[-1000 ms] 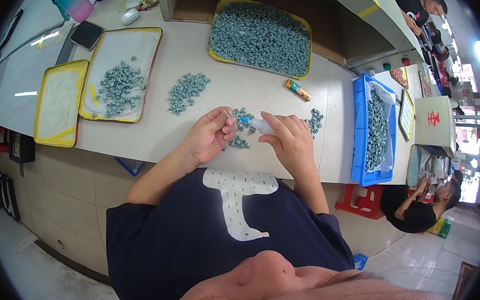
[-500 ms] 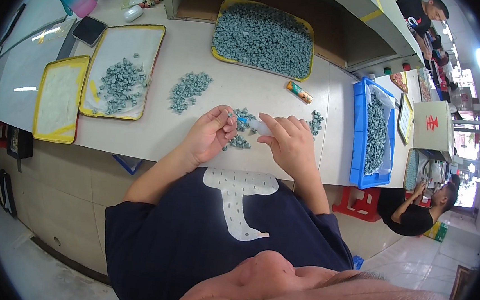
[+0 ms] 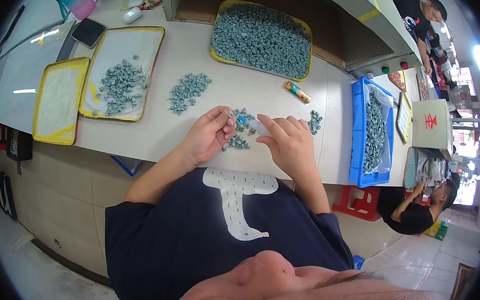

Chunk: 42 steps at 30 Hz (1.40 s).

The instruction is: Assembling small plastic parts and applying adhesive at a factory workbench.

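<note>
My left hand [image 3: 212, 135] is closed, its thumb and fingertips pinching a small grey-green piece [image 3: 231, 115]. In my right hand [image 3: 290, 144] lies a small translucent white squeeze bottle [image 3: 260, 128] with a blue tip, gripped between thumb and fingers. That tip points left toward the pinched piece; whether they touch cannot be made out. Under and between both hands a loose pile of grey-green pieces [image 3: 238, 142] rests on the pale table [image 3: 194, 155]. Another pile [image 3: 190, 89] lies left of my hands, and a smaller cluster [image 3: 314, 122] sits just right of them.
A yellow-edged tray [image 3: 306, 70] full of pieces stands at the back. At left are a partly filled tray [image 3: 152, 47], a bare tray [image 3: 58, 99] and a phone [image 3: 88, 32]. A printed tube [image 3: 298, 92] and a blue bin [image 3: 359, 131] are on the right. Co-workers sit beyond.
</note>
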{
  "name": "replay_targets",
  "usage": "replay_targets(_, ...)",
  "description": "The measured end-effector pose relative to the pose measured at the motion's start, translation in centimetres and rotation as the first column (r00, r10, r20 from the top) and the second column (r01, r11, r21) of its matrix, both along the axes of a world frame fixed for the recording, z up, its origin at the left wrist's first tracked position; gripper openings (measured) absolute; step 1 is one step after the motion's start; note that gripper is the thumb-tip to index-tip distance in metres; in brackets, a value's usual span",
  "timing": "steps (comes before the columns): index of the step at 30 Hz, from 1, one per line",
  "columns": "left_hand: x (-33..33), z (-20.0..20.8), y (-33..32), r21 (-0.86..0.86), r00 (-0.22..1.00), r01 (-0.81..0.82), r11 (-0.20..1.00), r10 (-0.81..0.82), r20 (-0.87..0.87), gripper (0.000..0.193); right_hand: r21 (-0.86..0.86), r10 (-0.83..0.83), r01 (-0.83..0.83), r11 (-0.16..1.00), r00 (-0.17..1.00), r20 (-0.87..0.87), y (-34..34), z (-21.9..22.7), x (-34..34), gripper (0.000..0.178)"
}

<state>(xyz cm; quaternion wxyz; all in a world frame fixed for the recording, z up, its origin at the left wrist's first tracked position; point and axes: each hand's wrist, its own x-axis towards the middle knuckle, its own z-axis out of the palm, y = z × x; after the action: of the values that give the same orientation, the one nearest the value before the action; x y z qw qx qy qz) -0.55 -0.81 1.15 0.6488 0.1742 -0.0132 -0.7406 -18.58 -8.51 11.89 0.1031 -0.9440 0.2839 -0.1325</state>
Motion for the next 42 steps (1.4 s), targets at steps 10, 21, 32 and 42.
replay_targets(10, -1.9, 1.0, -0.5, 0.041, 0.998, 0.056, 0.998, -0.055, -0.021, 0.016, 0.440, -0.402, 0.232, 0.867, 0.848, 0.345, -2.7, -4.3, -2.6, 0.039)
replay_targets(21, -4.9, 1.5, -1.5, 0.008, 0.996, 0.088, 0.996, -0.088, 0.010, 0.014, 0.507, -0.335, 0.141, 0.851, 0.888, 0.315, -4.9, -5.0, -6.3, 0.048)
replay_targets(32, -4.7, 1.5, -1.5, 0.013, 0.995, 0.096, 0.995, -0.096, -0.006, 0.011, 0.167, -0.715, 0.731, 0.661, 0.682, -0.155, -10.9, -5.7, -12.0, 0.026)
replay_targets(42, -3.5, 2.3, -1.6, 0.046, 0.992, 0.112, 0.993, -0.109, -0.068, 0.014, 0.106, -0.599, 0.590, 0.800, 0.794, 0.101, -8.9, -3.6, -10.1, 0.021)
